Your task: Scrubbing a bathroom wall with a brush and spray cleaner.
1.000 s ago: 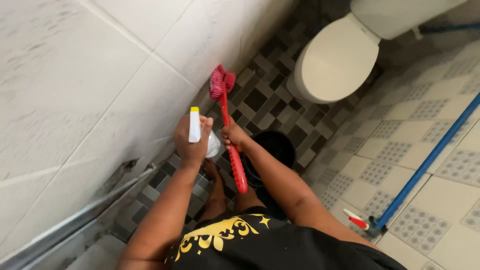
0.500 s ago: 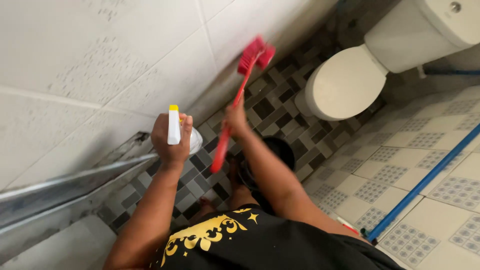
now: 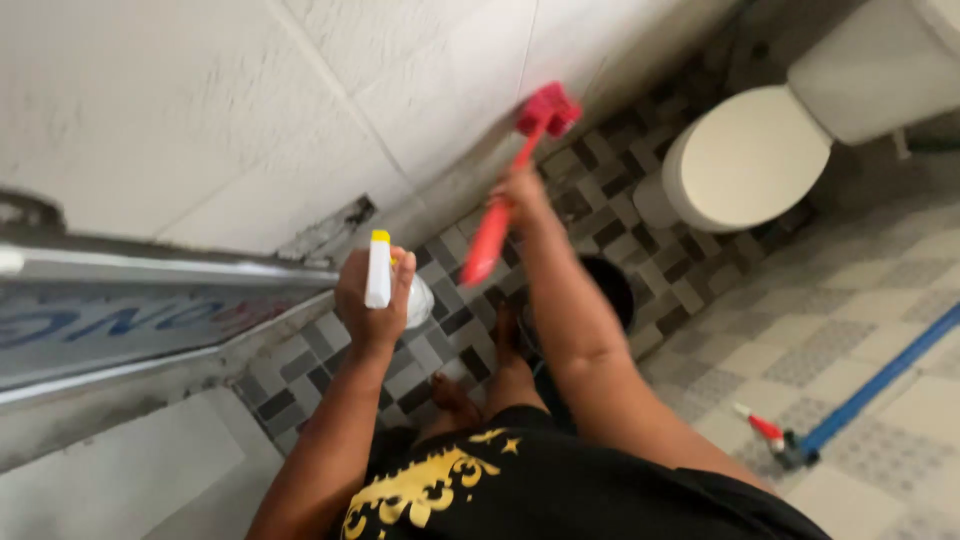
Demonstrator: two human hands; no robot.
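Red brush (image 3: pixel 520 150) sits gripped in right hand (image 3: pixel 520 190), bristles against wall tile (image 3: pixel 450 90); left hand (image 3: pixel 372 300) fingers clasp spray bottle (image 3: pixel 385 275).

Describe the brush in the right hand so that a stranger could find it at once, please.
Start at the white toilet at the upper right, then look left to the foot of the white tiled wall. The brush presses there, held by the right hand. It is the only bright pinkish-red, long-handled thing against the wall.
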